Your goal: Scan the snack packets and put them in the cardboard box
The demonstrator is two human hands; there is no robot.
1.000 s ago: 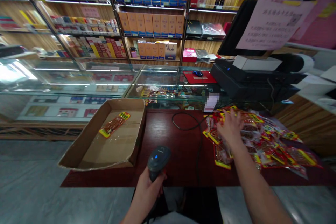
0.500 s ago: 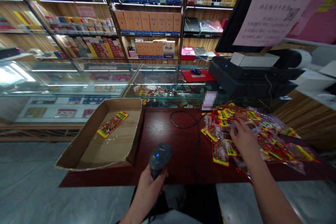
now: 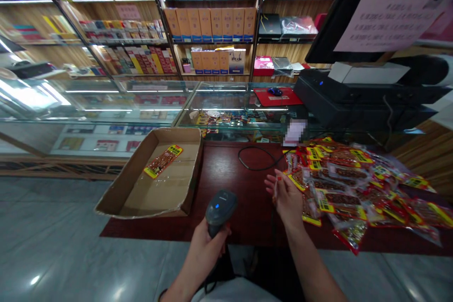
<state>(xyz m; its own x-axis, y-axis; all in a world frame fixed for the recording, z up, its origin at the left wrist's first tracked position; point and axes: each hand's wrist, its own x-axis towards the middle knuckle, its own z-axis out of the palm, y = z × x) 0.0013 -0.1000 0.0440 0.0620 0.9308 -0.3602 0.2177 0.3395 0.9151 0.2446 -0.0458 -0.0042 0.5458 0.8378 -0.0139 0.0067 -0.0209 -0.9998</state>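
Observation:
My left hand (image 3: 208, 244) is wrapped around the handle of a dark barcode scanner (image 3: 221, 205), its blue light lit. To its right, my right hand (image 3: 287, 198) is raised over the table with fingers curled around a snack packet, mostly hidden and seen nearly edge-on. Beside that hand lies a spread pile of red and yellow snack packets (image 3: 341, 198) with clear windows. A single snack packet (image 3: 163, 161) lies flat inside the shallow cardboard box (image 3: 194, 188) at the left.
The dark red table (image 3: 226, 170) meets a glass display counter (image 3: 226, 96) at the back. A black cable (image 3: 260, 147) loops on the table. A monitor (image 3: 332, 14) stands at the right, near a mouse (image 3: 275, 91) on a red mat (image 3: 264, 99). Stocked shelves line the wall.
My right hand has moved left from the pile with a packet in its fingers. The scanner stays in my left hand. The view has turned slightly, shifting everything.

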